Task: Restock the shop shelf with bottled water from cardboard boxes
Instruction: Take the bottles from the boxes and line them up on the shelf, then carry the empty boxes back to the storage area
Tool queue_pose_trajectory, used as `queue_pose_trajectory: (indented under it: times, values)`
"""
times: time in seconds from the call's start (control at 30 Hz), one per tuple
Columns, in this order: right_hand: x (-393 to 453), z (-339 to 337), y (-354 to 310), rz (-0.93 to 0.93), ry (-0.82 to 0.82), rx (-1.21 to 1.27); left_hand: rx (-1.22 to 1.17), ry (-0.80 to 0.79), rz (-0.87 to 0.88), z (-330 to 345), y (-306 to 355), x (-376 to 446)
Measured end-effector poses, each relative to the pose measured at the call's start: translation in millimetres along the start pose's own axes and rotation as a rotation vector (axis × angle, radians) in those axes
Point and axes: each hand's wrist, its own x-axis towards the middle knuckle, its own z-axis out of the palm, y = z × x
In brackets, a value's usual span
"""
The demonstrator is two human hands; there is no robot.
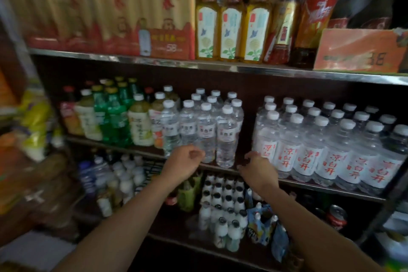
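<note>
Small clear water bottles point(207, 130) with white caps stand in rows at the middle of the middle shelf point(220, 169). To their right stand larger water bottles point(309, 146) with red lettering. A dark gap separates the two groups. My left hand point(185, 161) hovers just in front of the small bottles' bases, fingers loosely curled, holding nothing. Near the shelf edge, by the leftmost large bottle, my right hand point(257, 168) hangs with fingers curled and empty. No cardboard box is visible.
Green and yellow drink bottles point(114, 117) fill the shelf's left part. The top shelf holds yellow tea bottles point(231, 20) and red boxes point(110, 17). Below are small white bottles point(223, 205), pouches and a red can point(336, 216). Blurred packages crowd the left.
</note>
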Motion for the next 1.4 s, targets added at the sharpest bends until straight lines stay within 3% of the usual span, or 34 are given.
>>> queue_pose_trajectory:
  times: [0.27, 0.53, 0.73, 0.9, 1.1, 1.27, 1.4]
  values:
    - [-66.4, 43.0, -149.7, -0.274, -0.265, 0.092, 0.090, 0.227, -0.245, -137.4, -106.5, -137.6]
    - [-230.1, 150.1, -317.4, -0.641, -0.484, 0.134, 0.133, 0.518, -0.563, -242.8, -222.4, -347.8]
    - [-343.4, 213.6, -393.5, -0.737, -0.790, 0.202, 0.208, 0.619, -0.777, -282.9, -287.8, -491.6]
    - [-407.3, 274.9, -416.1, -0.814, -1.000, 0.166, 0.080, 0.698, -1.006, -279.3, -344.2, -566.6]
    - [-446.4, 379.7, -422.1, -0.735, -1.161, 0.072, -0.142, 0.687, -1.208, -243.0, -437.0, -617.1]
    - [-458.1, 491.7, -408.1, -0.529, -1.325, 0.007, -0.280, 0.863, -1.315, -189.1, -524.8, -637.9]
    - [-466.1, 582.5, -379.8, -0.349, -1.361, -0.014, -0.423, 0.994, -1.380, -139.9, -598.8, -644.3]
